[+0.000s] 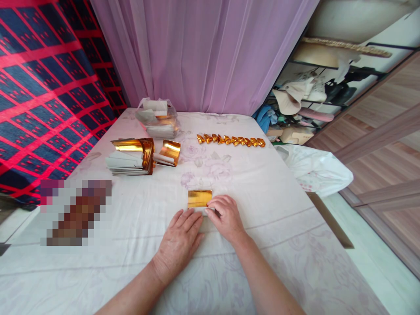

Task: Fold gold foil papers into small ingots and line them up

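As rectangular gold-foil paper [199, 197] lay just ahead, left hand [180, 238] touched it, loosely spread, right hand [227, 218] pinched its near-right corner

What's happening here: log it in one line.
left hand: touching gold sheet | right hand: at sheet's right end | folded gold pieces: row beyond

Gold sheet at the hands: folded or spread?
Partly folded, it seems: the gold sheet shows a pale strip along its near edge.

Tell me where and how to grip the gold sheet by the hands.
Probably pinch the gold sheet by its far left corner, coming from that side: it lies uncovered, while the left hand and right hand crowd its near edge.
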Demonstrator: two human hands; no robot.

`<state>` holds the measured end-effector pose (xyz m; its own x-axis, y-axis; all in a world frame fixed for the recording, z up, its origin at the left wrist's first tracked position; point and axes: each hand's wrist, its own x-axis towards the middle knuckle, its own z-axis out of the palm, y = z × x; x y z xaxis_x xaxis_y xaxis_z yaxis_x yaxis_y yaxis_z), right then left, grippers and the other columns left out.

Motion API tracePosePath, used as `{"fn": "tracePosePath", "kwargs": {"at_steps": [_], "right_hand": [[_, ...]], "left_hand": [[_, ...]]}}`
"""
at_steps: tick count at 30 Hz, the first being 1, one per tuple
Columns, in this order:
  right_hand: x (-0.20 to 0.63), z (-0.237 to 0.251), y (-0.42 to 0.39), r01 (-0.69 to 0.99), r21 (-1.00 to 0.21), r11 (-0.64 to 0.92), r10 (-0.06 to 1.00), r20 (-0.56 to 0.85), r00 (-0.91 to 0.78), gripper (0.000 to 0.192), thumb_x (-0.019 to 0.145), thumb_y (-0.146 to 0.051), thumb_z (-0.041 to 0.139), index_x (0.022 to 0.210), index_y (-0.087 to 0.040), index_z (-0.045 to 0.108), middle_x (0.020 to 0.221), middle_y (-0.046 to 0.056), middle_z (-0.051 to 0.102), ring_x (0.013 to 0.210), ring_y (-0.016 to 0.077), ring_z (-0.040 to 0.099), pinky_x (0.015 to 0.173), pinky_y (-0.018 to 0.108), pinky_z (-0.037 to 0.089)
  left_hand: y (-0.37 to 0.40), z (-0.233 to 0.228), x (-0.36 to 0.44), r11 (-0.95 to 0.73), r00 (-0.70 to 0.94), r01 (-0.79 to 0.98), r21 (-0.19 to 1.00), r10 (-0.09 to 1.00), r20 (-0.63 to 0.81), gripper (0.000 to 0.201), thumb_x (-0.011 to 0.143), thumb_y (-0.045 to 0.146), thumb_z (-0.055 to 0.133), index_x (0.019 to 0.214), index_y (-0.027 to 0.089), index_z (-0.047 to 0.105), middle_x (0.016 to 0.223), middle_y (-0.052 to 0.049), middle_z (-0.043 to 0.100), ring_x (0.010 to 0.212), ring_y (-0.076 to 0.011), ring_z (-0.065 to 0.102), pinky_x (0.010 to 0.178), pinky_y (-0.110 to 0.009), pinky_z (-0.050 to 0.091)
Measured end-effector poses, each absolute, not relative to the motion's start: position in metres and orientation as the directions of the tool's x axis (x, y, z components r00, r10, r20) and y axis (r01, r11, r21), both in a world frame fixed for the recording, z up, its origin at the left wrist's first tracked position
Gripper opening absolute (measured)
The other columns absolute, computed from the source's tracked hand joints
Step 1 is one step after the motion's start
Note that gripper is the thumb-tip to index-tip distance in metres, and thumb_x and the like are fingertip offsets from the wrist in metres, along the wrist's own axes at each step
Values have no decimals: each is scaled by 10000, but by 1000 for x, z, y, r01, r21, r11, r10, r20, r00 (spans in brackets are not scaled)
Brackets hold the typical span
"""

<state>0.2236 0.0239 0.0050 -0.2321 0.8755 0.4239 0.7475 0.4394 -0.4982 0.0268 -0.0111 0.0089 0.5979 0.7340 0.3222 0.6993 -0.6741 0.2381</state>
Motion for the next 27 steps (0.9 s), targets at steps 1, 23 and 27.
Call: {"fn": "tracePosePath", "kwargs": {"at_steps": [1, 23, 27], "right_hand": [[224, 4, 24, 747, -501, 438, 877, 423, -230, 83, 882, -239, 617, 803, -238, 642, 880, 11, 718, 934, 201, 609, 907, 378, 401], [215, -1, 25, 854, -411, 319, 904, 402, -144, 85, 904, -300, 582, 921, -221, 610, 914, 64, 652, 902, 242, 555, 817, 370, 396], [217, -1, 26, 833, -438, 337, 902, 405, -151, 80, 907, -272, 562, 917, -218, 621, 909, 60, 659, 899, 234, 565, 823, 371, 409]], "left_hand": [[-11, 8, 27, -672, 597, 703, 232, 736, 320, 337, 963, 281, 483, 1266, 173, 583, 1274, -97, 645, 1242, -280, 549, 1071, -504, 411], [-13, 1, 30, -632, 573, 756, 172, 765, 293, 454, 973, 376, 447, 1384, 186, 492, 1360, -101, 593, 1307, -286, 493, 1127, -510, 325], [-12, 0, 30, -631, 570, 756, 175, 766, 299, 454, 972, 381, 449, 1376, 179, 495, 1367, -100, 589, 1316, -289, 486, 1126, -510, 326]]}}
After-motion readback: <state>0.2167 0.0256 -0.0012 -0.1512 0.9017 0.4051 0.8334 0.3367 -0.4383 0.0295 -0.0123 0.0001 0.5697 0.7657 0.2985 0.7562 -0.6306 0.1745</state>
